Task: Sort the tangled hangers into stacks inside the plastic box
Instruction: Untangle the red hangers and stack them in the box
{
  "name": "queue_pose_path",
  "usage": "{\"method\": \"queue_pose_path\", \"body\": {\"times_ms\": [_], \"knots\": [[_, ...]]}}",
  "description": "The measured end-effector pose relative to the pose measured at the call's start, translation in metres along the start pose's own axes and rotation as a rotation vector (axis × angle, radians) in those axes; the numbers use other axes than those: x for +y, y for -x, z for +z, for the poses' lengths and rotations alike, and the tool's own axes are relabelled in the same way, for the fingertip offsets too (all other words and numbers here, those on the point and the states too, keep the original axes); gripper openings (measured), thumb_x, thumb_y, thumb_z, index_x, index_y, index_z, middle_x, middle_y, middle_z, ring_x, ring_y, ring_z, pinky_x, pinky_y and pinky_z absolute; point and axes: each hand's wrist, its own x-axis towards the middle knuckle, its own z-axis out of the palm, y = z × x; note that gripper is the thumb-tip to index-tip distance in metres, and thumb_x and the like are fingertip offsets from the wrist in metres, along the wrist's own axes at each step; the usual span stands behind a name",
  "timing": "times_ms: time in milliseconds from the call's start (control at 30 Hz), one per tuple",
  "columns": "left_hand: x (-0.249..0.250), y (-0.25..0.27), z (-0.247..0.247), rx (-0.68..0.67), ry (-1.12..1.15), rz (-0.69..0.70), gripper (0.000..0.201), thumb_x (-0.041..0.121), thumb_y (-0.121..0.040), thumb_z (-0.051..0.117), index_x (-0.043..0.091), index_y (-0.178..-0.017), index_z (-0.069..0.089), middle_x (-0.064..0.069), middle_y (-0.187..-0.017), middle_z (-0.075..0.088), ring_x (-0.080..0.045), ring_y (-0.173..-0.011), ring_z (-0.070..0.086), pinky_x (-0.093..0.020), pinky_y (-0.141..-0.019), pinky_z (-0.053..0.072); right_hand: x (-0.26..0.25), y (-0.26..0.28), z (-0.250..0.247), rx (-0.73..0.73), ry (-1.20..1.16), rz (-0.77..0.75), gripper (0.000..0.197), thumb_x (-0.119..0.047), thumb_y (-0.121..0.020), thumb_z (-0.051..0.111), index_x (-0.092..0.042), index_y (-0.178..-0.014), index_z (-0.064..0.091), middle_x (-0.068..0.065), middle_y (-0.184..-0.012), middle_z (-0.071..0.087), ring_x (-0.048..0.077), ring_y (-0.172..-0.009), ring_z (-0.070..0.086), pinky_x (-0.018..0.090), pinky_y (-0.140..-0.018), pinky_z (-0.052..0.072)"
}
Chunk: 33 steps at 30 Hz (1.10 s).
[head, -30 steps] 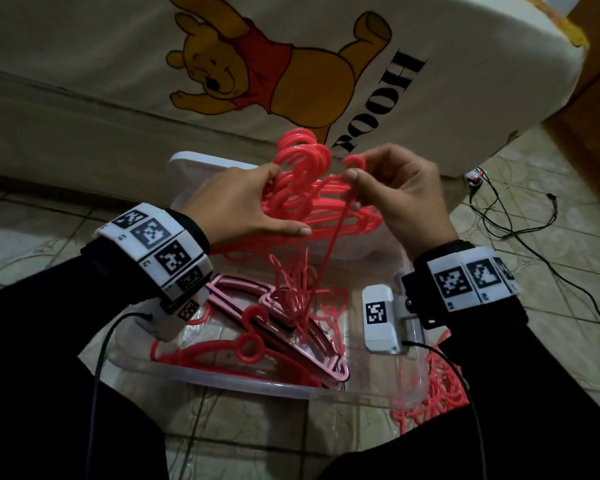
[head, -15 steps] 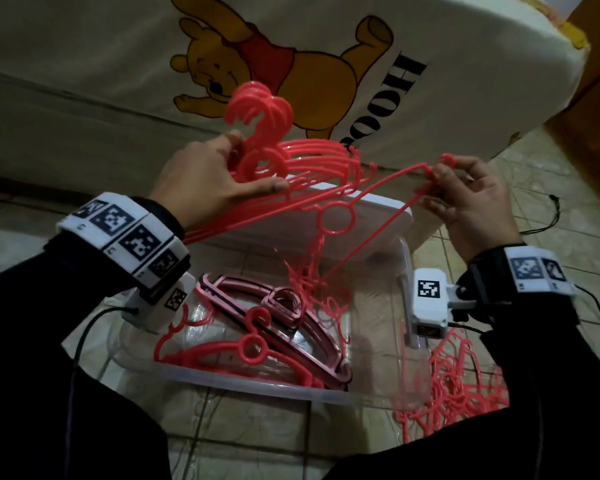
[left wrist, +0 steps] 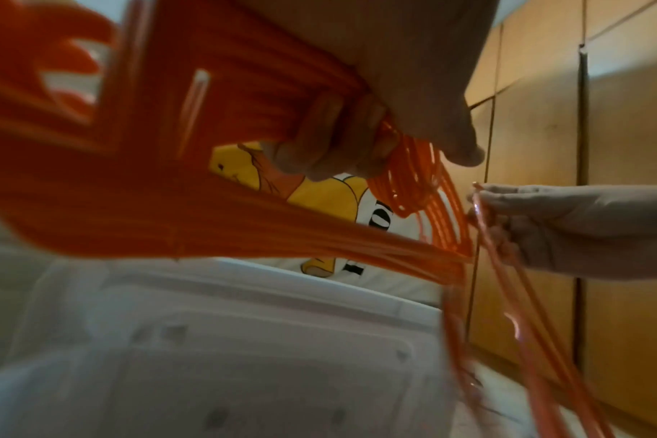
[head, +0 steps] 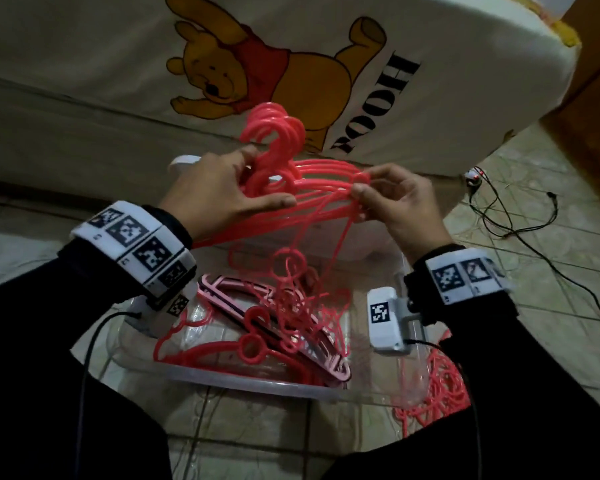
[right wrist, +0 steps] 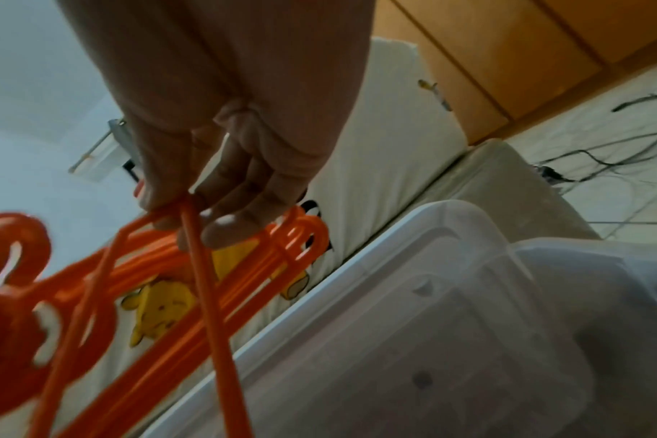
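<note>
Closing back in from the frame's right, the right hand [head: 400, 206] pinches a freed hanger against the bundle of red hangers [head: 312, 178] gripped by the left hand [head: 219, 199], centre frame above the plastic box [head: 257, 382]; apparently one more joins the stack.

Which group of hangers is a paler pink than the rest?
The pale pink hangers lying in the clear plastic box. They are flat and broad with dark edges, unlike the thin coral-red hangers held up by both hands.
</note>
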Motion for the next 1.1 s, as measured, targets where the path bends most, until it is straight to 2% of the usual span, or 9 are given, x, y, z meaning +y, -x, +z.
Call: {"method": "queue_pose_path", "body": {"times_ms": [100, 200, 400, 567, 667, 767, 900, 1000, 1100], "knots": [[0.002, -0.002, 0.002, 0.024, 0.038, -0.021, 0.077, 0.085, -0.058, 0.055, 0.033, -0.116, 0.06, 0.012, -0.097, 0.071, 0.0, -0.089, 0.065, -0.038, -0.086, 0.055, 0.003, 0.004, 0.019, -0.047, 0.138, -0.016, 0.013, -0.001, -0.08, 0.069, -0.012, -0.082, 0.063, 0.007, -0.068, 0.068, 0.019, -0.057, 0.063, 0.024, -0.05, 0.053], [0.002, -0.006, -0.001, 0.094, 0.036, -0.031, 0.077, 0.088, -0.057, 0.051, 0.033, -0.111, 0.061, 0.015, -0.092, 0.068, 0.0, -0.086, 0.065, -0.039, -0.086, 0.054, 0.002, 0.003, 0.021, -0.038, 0.138, 0.008, 0.015, 0.001, -0.081, 0.068, -0.014, -0.08, 0.063, -0.001, -0.065, 0.069, 0.014, -0.054, 0.063, 0.025, -0.052, 0.051], [-0.007, -0.006, -0.014, 0.088, 0.012, -0.034, 0.09, 0.092, -0.051, 0.05, 0.03, -0.117, 0.059, 0.01, -0.096, 0.068, -0.004, -0.087, 0.064, -0.035, -0.082, 0.054, -0.014, -0.01, -0.023, 0.252, -0.207, 0.085, 0.007, -0.009, -0.086, 0.065, -0.016, -0.088, 0.065, 0.0, -0.075, 0.071, 0.014, -0.06, 0.064, 0.022, -0.055, 0.054], [-0.003, 0.0, -0.007, -0.027, 0.067, -0.031, 0.074, 0.09, -0.054, 0.051, 0.042, -0.11, 0.055, 0.02, -0.09, 0.066, 0.005, -0.087, 0.062, -0.027, -0.08, 0.049, -0.008, -0.01, -0.032, 0.361, -0.334, 0.163, 0.007, -0.007, -0.088, 0.062, -0.012, -0.091, 0.063, 0.003, -0.077, 0.067, 0.01, -0.059, 0.061, 0.022, -0.057, 0.055], [-0.001, -0.001, 0.0, -0.035, 0.026, 0.002, 0.053, 0.072, -0.066, 0.061, 0.039, -0.107, 0.057, 0.025, -0.079, 0.063, 0.013, -0.079, 0.061, -0.018, -0.075, 0.047, -0.002, -0.009, -0.024, 0.349, -0.375, 0.2, 0.006, -0.006, -0.088, 0.061, -0.011, -0.091, 0.062, 0.003, -0.078, 0.068, 0.01, -0.06, 0.063, 0.022, -0.057, 0.054], [-0.003, -0.003, 0.005, -0.008, -0.044, 0.004, 0.029, 0.045, -0.082, 0.066, 0.034, -0.108, 0.059, 0.026, -0.073, 0.057, -0.001, -0.077, 0.062, -0.028, -0.076, 0.049, 0.002, -0.01, -0.02, 0.367, -0.385, 0.223, 0.009, -0.004, -0.088, 0.061, -0.007, -0.096, 0.06, 0.007, -0.084, 0.068, 0.013, -0.065, 0.066, 0.024, -0.058, 0.055], [-0.006, -0.006, 0.009, 0.029, -0.113, -0.004, 0.028, 0.041, -0.085, 0.061, 0.024, -0.107, 0.06, 0.011, -0.074, 0.061, -0.016, -0.076, 0.062, -0.032, -0.073, 0.047, 0.011, -0.01, -0.016, 0.468, 0.12, 0.182, 0.035, -0.011, -0.08, 0.072, -0.008, -0.108, 0.051, 0.008, -0.104, 0.057, 0.02, -0.091, 0.06, 0.03, -0.072, 0.056], [-0.007, -0.006, 0.012, 0.055, -0.166, -0.007, 0.03, 0.045, -0.086, 0.059, 0.023, -0.106, 0.059, 0.002, -0.08, 0.064, -0.022, -0.08, 0.063, -0.035, -0.074, 0.049, 0.011, 0.002, 0.004, 0.207, 0.544, -0.023, 0.022, -0.017, -0.076, 0.077, -0.017, -0.086, 0.057, -0.01, -0.076, 0.057, 0.001, -0.069, 0.053, 0.013, -0.063, 0.044], [-0.007, -0.005, 0.015, 0.06, -0.199, -0.011, 0.043, 0.056, -0.082, 0.053, 0.027, -0.114, 0.055, -0.003, -0.09, 0.07, -0.027, -0.086, 0.066, -0.042, -0.079, 0.052, 0.015, 0.017, 0.034, -0.112, 0.587, -0.032, 0.014, -0.023, -0.076, 0.078, -0.017, -0.081, 0.066, -0.013, -0.065, 0.058, -0.005, -0.059, 0.052, 0.01, -0.059, 0.041]]}}
